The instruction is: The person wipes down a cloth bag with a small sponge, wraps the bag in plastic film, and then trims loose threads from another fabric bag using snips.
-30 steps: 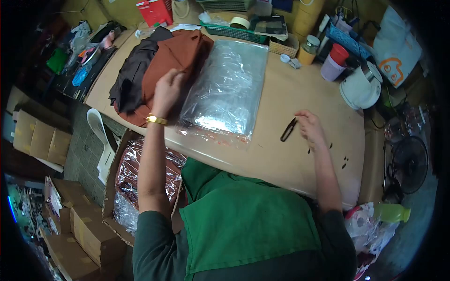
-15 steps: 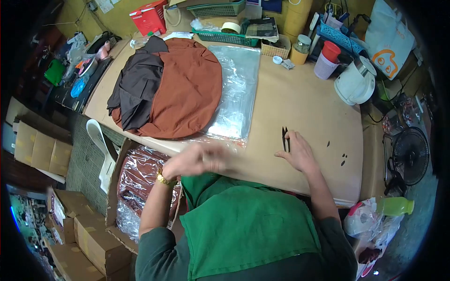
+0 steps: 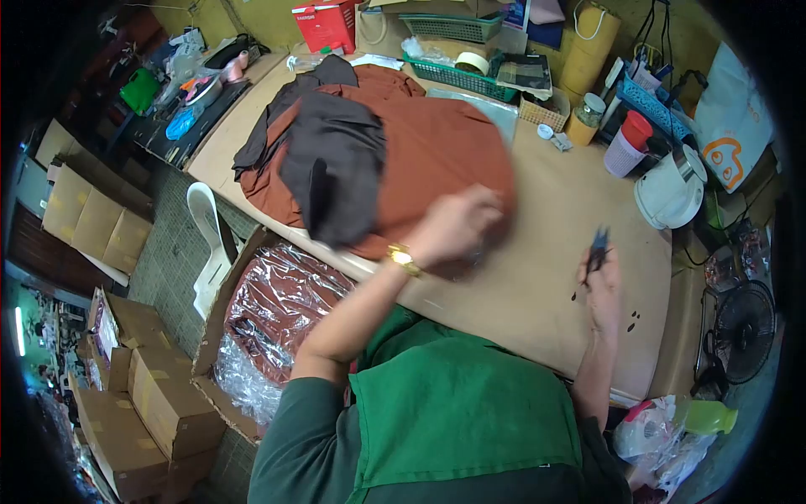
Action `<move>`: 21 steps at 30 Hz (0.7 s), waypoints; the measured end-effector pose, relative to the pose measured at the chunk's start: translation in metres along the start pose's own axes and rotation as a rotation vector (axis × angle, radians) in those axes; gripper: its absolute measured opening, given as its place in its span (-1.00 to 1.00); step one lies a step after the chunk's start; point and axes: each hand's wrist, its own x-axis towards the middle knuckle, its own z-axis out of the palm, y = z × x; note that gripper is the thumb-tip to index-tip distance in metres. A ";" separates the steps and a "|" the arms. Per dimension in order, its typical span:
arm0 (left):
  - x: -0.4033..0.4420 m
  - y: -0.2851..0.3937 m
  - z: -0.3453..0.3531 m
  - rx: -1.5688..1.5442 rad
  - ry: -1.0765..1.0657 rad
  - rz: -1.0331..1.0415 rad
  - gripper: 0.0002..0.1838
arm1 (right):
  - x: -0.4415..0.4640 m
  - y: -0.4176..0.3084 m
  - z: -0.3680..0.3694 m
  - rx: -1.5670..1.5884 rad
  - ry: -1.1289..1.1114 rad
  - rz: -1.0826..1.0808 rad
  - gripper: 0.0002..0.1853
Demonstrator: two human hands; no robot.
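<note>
My left hand (image 3: 457, 223), blurred, has its fingers closed at the right side of a rust-brown and dark grey garment (image 3: 420, 160) on the table. Beneath and behind that piece lies another rust-brown and dark grey garment (image 3: 260, 139), partly covered. In my right hand (image 3: 600, 286) is a small pair of black thread snips (image 3: 599, 249), tips pointing away from me above the table's right part. Clear plastic bags (image 3: 491, 109) lie behind the front garment, which hides most of them.
A cardboard box (image 3: 206, 336) holding plastic-wrapped rust-brown items (image 3: 285, 294) stands at the table's front left. Along the back are green baskets (image 3: 457, 77), a jar (image 3: 585, 118), cups (image 3: 625, 151) and a white kettle (image 3: 672, 189). Small dark marks (image 3: 632, 322) show on the tabletop (image 3: 537, 311).
My left hand has moved right and away from me, and a garment has shifted right with it across the plastic bags. My right hand with the snips has lifted and turned. The view has shifted.
</note>
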 end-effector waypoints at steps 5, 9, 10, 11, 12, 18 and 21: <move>-0.028 0.035 0.074 0.172 -0.209 0.212 -0.41 | -0.007 -0.020 0.014 -0.295 0.108 -0.320 -0.87; -0.071 -0.010 0.070 0.584 -0.105 0.034 -0.20 | 0.011 0.047 0.003 -0.821 -0.022 -0.325 -0.69; -0.088 -0.023 0.065 0.618 -0.123 -0.024 -0.18 | 0.004 0.066 -0.011 -1.101 -0.097 -0.345 -0.50; -0.101 -0.026 0.056 0.654 -0.173 -0.062 -0.17 | -0.001 0.073 -0.022 -1.104 -0.092 -0.340 -0.50; -0.114 -0.027 0.048 0.687 -0.153 -0.026 -0.18 | -0.006 0.078 -0.033 -1.180 -0.121 -0.328 -0.45; -0.137 -0.022 0.023 0.575 -0.278 -0.062 -0.28 | -0.001 0.052 -0.065 -1.233 -0.214 -0.243 -0.45; -0.118 -0.025 0.023 0.429 -0.247 -0.074 -0.30 | 0.037 0.017 -0.050 -1.227 -0.338 -0.066 -0.74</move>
